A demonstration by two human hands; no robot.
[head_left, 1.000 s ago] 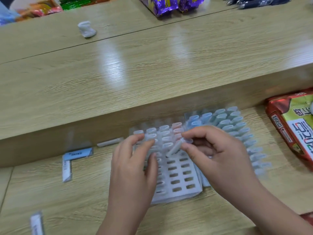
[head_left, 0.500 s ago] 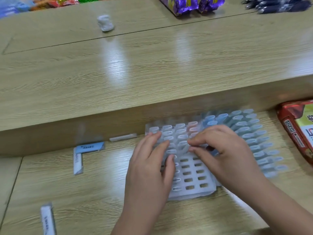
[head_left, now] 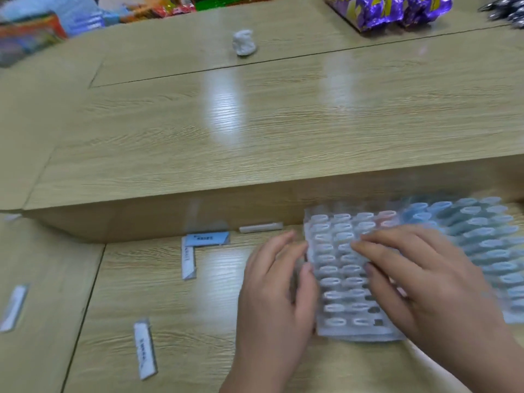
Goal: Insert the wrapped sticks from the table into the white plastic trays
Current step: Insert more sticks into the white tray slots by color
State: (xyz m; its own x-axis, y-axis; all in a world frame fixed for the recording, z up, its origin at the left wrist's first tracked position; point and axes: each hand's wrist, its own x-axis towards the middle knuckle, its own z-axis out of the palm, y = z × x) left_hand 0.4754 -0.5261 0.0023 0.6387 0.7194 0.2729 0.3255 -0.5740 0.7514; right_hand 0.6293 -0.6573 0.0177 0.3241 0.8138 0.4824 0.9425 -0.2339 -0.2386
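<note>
White tray (head_left: 337, 330) nearly filled with wrapped sticks (head_left: 330, 269).

The right half of the white tray (head_left: 337, 282) is being covered by the right hand (head_left: 419, 282), so the slots there are being hidden. Whether anything is being pinched under those fingertips cannot be told. The tray's left rim is being partly masked by the left hand (head_left: 278, 296). Both forearms are being cut off by the bottom edge. The blue-topped tray (head_left: 487, 242) behind is being smeared by motion blur and clipped by the right edge. The print on the nearest wrapped stick (head_left: 145, 350) is being shown too small to read. Up top, the purple packets (head_left: 388, 7) and some dark objects (head_left: 504, 12) are being cropped. The colourful packs (head_left: 28, 38) at far left are being blurred beyond telling.
</note>
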